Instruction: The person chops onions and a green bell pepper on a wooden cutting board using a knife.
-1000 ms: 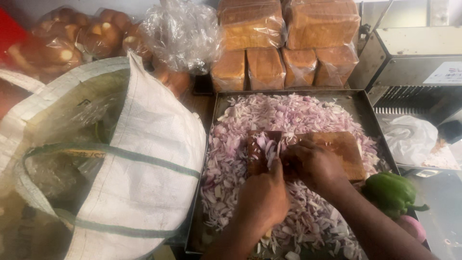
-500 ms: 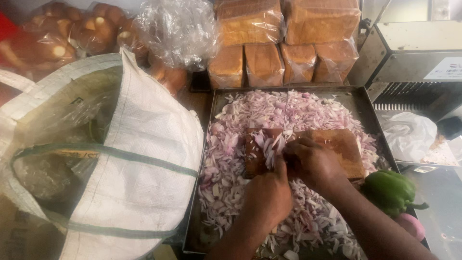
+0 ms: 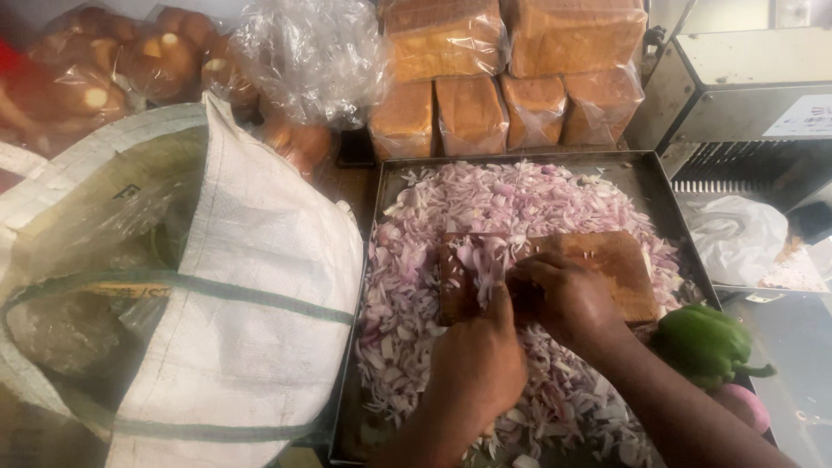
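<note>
The left hand [image 3: 477,364] is closing its grip on what is probably a knife handle, while the right hand [image 3: 563,299] is pinching sliced onion [image 3: 481,260] on the wooden chopping board [image 3: 607,264] mid-tray [image 3: 646,178]. Curling the fingertips back keeps them off the blade.

Wooden board [image 3: 607,269] – matt, worn; metal tray [image 3: 659,186] – dull; woven plastic sack [image 3: 251,286]; glossy film on bread [image 3: 511,61].
</note>
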